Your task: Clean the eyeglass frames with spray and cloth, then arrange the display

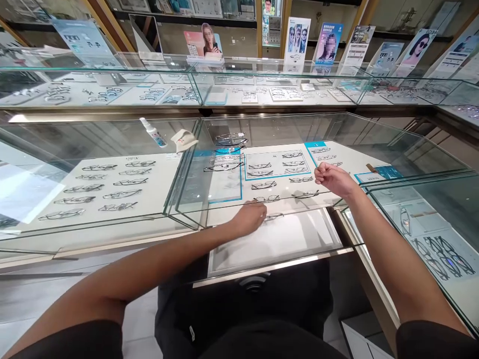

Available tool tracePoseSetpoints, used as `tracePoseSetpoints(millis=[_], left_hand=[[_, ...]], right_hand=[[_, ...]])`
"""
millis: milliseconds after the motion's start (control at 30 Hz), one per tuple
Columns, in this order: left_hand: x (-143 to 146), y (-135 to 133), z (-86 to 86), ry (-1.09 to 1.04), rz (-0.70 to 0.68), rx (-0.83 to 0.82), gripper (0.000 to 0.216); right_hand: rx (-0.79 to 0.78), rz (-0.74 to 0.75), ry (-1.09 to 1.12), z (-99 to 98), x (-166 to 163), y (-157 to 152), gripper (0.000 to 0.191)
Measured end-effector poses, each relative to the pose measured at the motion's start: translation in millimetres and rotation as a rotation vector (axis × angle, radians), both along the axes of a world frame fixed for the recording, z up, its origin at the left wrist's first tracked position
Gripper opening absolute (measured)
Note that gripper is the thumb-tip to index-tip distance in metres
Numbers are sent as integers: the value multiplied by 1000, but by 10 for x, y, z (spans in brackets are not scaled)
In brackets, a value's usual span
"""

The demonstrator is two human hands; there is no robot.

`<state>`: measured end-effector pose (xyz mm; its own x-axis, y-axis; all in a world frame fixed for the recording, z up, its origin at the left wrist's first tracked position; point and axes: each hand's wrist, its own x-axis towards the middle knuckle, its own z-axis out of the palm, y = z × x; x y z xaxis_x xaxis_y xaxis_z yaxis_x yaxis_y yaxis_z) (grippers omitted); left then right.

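Observation:
My left hand [250, 218] reaches over the pulled-out display drawer [277, 244], fingers closed at one end of a pair of eyeglasses [275, 217]; the fingertips are partly hidden. Just beyond it in the showcase lies another pair of eyeglasses with a thin frame [266, 198]. My right hand [335, 178] is held at the right above the glass showcase top, its fingers curled together with nothing visible in them. Below and left of it is a dark-framed pair of eyeglasses [305, 194]. Several more frames lie in rows on a white, blue-edged board [277, 175].
On the glass top stand a white spray bottle [153, 132], a beige cloth-like item [184, 140] and several stacked eyeglasses [230, 142]. Glass cases with eyeglasses flank the drawer, left [90, 174] and right [443, 254]. Behind, another glass case [280, 92] carries upright advertising cards [297, 42].

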<state>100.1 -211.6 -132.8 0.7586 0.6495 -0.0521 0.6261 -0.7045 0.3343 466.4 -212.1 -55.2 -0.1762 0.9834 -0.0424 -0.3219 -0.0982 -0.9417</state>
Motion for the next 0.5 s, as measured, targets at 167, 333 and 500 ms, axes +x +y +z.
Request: tracePoseSetpoints(millis=[167,333,500], left_hand=[[154,696,-297,0,256,188,23],[281,1256,-508,-39,405,260,33],[424,1753,-644,-81,519,270,33]], right_hand=[[24,-51,-75,-8,-48,-28,24],[40,-165,-68,-35,-114,-27,31],[49,-277,-135,-72,-202,-58,39]])
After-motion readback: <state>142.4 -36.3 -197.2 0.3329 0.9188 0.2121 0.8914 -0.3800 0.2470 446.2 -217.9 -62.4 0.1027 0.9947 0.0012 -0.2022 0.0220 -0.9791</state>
